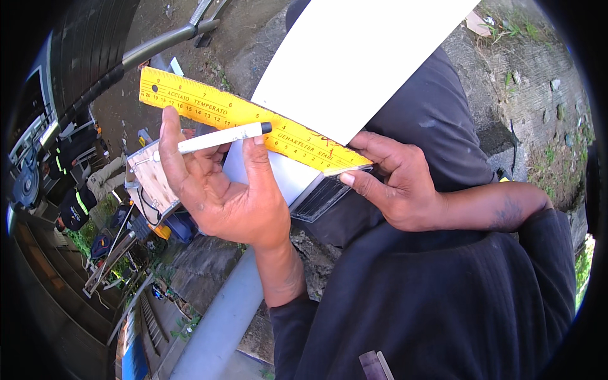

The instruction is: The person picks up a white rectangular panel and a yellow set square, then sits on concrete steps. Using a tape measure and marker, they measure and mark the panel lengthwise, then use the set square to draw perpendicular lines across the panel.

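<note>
Head cam: ruler diag. across white panel, R hand pinching rt end; L hand, loosely curled, holds pen nr mid.

We are outdoors, at what looks like a building site or open work yard; we cannot tell which. Bare dirt ground shows at the top, with weeds and rough concrete at the upper right. At the left edge we see a person in a dark top with a reflective stripe. A metal tube at the upper left and the yellow ruler near the centre also suggest trade work.
</note>
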A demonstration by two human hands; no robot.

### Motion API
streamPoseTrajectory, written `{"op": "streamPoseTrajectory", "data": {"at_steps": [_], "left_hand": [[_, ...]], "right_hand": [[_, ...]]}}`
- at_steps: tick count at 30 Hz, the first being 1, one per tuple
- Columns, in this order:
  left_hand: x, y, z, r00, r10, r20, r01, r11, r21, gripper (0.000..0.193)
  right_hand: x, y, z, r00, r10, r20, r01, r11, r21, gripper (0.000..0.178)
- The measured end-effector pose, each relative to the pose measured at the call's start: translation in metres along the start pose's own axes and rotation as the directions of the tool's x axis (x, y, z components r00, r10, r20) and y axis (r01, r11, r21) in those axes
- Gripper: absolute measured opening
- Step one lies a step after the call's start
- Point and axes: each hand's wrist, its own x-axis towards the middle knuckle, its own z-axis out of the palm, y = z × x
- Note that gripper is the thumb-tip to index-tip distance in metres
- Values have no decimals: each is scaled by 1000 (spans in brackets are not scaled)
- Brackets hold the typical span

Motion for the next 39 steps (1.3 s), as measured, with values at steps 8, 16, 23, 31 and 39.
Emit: {"op": "streamPoseTrajectory", "data": {"at_steps": [8,16,23,31,39], "left_hand": [[-3,-7,-7,997,67,45,-61,992,-114,90],[-2,-14,-15,993,69,91,-56,989,-137,93],[-9,-11,-24,981,93,168,-63,983,-174,109],[-15,-17,-22,968,152,202,-138,987,-81,114],[-15,-16,-23,965,150,214,-144,989,-42,116]], "right_hand": [[-2,6,5,998,-42,-42,44,998,55,41],[-6,10,15,992,-47,-120,58,994,90,43],[-5,0,13,994,-45,-104,45,999,1,42],[-2,-2,11,988,-97,-117,87,992,-88,40],[-3,-2,11,988,-81,-130,74,996,-59,38]]}}
